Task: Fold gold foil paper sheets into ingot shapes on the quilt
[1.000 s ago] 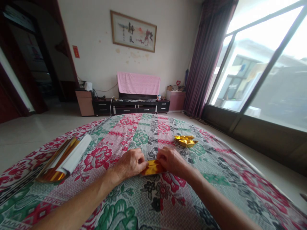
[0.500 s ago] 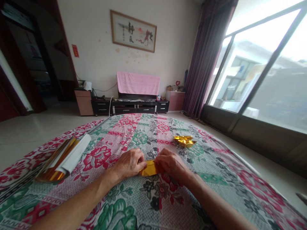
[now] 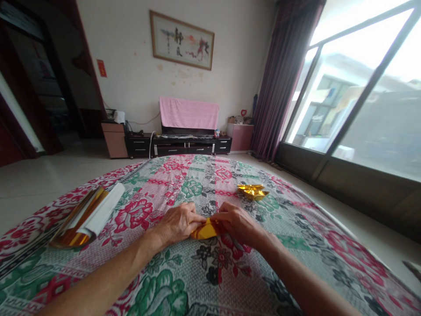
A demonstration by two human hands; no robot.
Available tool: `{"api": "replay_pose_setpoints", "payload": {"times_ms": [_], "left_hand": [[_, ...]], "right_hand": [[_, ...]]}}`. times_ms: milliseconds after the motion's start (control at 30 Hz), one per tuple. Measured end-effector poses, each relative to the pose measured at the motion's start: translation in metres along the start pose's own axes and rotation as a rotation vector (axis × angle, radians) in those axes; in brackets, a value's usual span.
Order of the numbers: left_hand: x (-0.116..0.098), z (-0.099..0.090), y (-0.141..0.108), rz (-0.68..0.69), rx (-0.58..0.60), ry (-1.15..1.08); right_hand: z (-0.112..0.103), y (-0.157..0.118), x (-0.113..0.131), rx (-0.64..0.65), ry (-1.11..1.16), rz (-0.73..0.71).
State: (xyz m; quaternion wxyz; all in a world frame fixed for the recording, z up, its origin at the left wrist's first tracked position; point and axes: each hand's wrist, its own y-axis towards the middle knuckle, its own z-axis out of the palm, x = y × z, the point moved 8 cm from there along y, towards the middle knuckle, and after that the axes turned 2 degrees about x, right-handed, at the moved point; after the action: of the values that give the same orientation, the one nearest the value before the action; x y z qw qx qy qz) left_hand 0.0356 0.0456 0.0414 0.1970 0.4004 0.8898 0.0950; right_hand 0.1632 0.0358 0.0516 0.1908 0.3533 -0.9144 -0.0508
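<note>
Left hand (image 3: 179, 221) pinching one end of a folded strip of gold foil paper (image 3: 207, 230); right hand (image 3: 235, 221) pinching the other end, fingers bent over its upper edge. Strip lies between the two, mid-table, just above or on the cloth; cannot tell which. Table wears a floral tablecloth (image 3: 184, 263) in red, green and grey. Beyond it, against the wall, a low black TV stand (image 3: 171, 150), drawers closed, contents hidden; pink cloth (image 3: 189, 113) draped over the dark screen on top. Pink cabinet (image 3: 240, 139) beside it, front closed, small articles heaped on its top. On the table, far left: curled stack of gold foil sheets (image 3: 77, 239), bowed like a trough, a rolled white-faced sheet (image 3: 104, 208) nested along its right side. Right of centre, past the right hand: two boat-shaped gold foil pieces (image 3: 258, 195), touching, one behind the other.
</note>
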Motion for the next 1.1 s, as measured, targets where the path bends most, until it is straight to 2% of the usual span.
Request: {"api": "replay_pose_setpoints", "payload": {"times_ms": [300, 533, 733, 933, 1033, 1100], "left_hand": [[-0.001, 0.000, 0.002, 0.011, 0.020, 0.023], [0.002, 0.003, 0.001, -0.027, 0.071, 0.053], [0.001, 0.002, 0.002, -0.016, 0.083, 0.062], [0.002, 0.004, 0.002, -0.064, 0.124, 0.046], [0.003, 0.005, 0.002, -0.067, 0.133, 0.033], [0.003, 0.005, 0.002, -0.068, 0.139, 0.030]], "right_hand": [[-0.001, -0.007, -0.010, -0.015, -0.004, -0.042], [-0.012, -0.018, -0.027, -0.038, 0.002, -0.015], [-0.012, -0.018, -0.031, -0.042, 0.020, -0.001], [-0.017, -0.018, -0.040, -0.061, -0.023, 0.022], [-0.027, -0.014, -0.036, -0.125, -0.091, 0.038], [-0.039, -0.009, -0.025, -0.254, -0.098, 0.061]]}}
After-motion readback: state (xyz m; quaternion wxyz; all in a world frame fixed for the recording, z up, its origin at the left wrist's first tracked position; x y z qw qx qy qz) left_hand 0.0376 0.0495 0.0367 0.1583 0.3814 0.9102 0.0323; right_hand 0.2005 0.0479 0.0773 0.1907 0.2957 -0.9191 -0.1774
